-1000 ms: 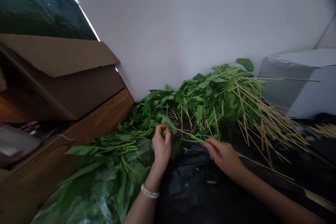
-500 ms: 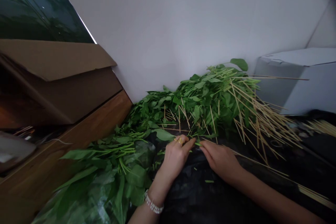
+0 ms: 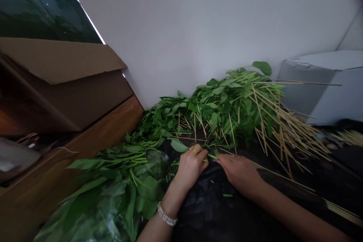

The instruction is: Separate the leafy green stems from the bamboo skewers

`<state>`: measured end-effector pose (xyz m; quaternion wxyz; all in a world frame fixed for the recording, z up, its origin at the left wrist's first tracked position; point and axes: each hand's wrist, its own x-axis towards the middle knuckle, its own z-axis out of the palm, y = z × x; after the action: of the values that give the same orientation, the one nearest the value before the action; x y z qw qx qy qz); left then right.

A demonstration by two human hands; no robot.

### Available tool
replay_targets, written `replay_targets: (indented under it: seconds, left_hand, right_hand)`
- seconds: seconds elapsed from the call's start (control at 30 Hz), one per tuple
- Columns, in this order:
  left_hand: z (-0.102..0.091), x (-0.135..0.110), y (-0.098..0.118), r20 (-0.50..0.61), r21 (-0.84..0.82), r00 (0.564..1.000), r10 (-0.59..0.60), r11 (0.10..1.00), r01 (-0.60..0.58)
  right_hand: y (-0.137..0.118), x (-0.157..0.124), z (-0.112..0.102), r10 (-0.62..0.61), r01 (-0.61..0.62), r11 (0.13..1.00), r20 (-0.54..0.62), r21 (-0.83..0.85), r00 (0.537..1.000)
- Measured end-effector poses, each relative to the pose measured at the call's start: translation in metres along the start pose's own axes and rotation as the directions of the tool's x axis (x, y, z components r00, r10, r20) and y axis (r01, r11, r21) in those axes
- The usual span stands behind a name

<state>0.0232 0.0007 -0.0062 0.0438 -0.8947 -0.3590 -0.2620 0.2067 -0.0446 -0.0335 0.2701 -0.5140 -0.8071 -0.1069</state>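
Note:
My left hand [image 3: 193,164], with rings and a beaded bracelet, is closed on a green leafy stem [image 3: 211,156]. A long leaf [image 3: 178,145] sticks out beyond its knuckles. My right hand [image 3: 239,170] is closed at the right end of that short stem, its thumb and finger pinched together; its fingertips are partly hidden. Both hands are low over black plastic sheeting [image 3: 210,211], on which small cut stem pieces [image 3: 227,195] lie. Close behind the hands, thin wooden sticks [image 3: 195,126] stand out of a heap of leafy greens [image 3: 215,102].
At the left, more greens [image 3: 104,193] rest on clear plastic beside a wooden ledge [image 3: 113,121]. An open cardboard box [image 3: 93,102] stands on that side. To the right are a bundle of sticks [image 3: 292,128] and a white box [image 3: 334,90]. A white wall [image 3: 184,26] rises behind.
The view has shifted slightly. My two hands are a little farther apart, with more of the green stem showing between them. The heap and boxes stand as before.

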Motion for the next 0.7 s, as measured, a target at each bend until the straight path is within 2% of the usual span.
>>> replay_targets:
  seconds: [0.07, 0.13, 0.17, 0.23, 0.27, 0.3, 0.33, 0.37, 0.47, 0.53, 0.6, 0.7]
  left_hand:
    - [0.002, 0.001, -0.003, -0.052, -0.092, 0.997, -0.061, 0.994, 0.056]
    - [0.000, 0.003, -0.013, -0.138, -0.189, 0.975, -0.176, 0.971, 0.149]
    - [-0.003, 0.004, -0.020, -0.195, -0.226, 0.947, -0.254, 0.952, 0.209]
    - [-0.010, 0.006, -0.035, -0.313, -0.268, 0.848, -0.429, 0.896, 0.354]
    - [-0.014, 0.006, -0.040, -0.348, -0.277, 0.805, -0.480, 0.873, 0.401]
    - [-0.017, 0.007, -0.043, -0.370, -0.281, 0.787, -0.493, 0.867, 0.411]
    - [-0.019, 0.007, -0.043, -0.383, -0.277, 0.790, -0.479, 0.875, 0.396]
    - [-0.020, 0.008, -0.041, -0.382, -0.270, 0.811, -0.443, 0.893, 0.361]
    - [-0.018, 0.007, -0.024, -0.309, -0.222, 0.909, -0.278, 0.951, 0.216]
    - [-0.016, 0.005, -0.011, -0.228, -0.180, 0.958, -0.173, 0.975, 0.134]
    - [-0.014, 0.004, 0.000, -0.158, -0.145, 0.984, -0.086, 0.987, 0.063]
    - [-0.012, 0.003, 0.011, -0.056, -0.127, 0.998, 0.013, 0.992, -0.020]
  right_hand:
    - [0.000, 0.001, -0.001, -0.013, 0.013, 1.000, -0.010, -0.004, 1.000]
    - [0.002, 0.001, -0.002, -0.017, 0.017, 1.000, -0.032, 0.007, 0.999]
    - [0.003, 0.002, -0.003, -0.009, 0.009, 1.000, -0.044, 0.014, 0.999]
    - [0.006, 0.002, -0.003, 0.022, -0.020, 0.999, -0.066, 0.032, 0.998]
    - [0.007, 0.003, -0.004, 0.038, -0.035, 0.998, -0.076, 0.044, 0.996]
    - [0.008, 0.003, -0.003, 0.048, -0.044, 0.998, -0.085, 0.054, 0.995]
    - [0.008, 0.003, -0.003, 0.048, -0.043, 0.997, -0.092, 0.062, 0.995]
    - [0.008, 0.004, -0.002, 0.038, -0.031, 0.997, -0.097, 0.066, 0.995]
    - [0.007, 0.003, -0.002, -0.014, 0.016, 1.000, -0.123, 0.019, 0.992]
    - [0.006, 0.003, -0.002, -0.056, 0.050, 0.998, -0.149, -0.041, 0.987]
    - [0.004, 0.003, -0.004, -0.119, 0.103, 0.990, -0.169, -0.101, 0.978]
    - [0.002, 0.002, -0.006, -0.207, 0.180, 0.970, -0.172, -0.162, 0.963]
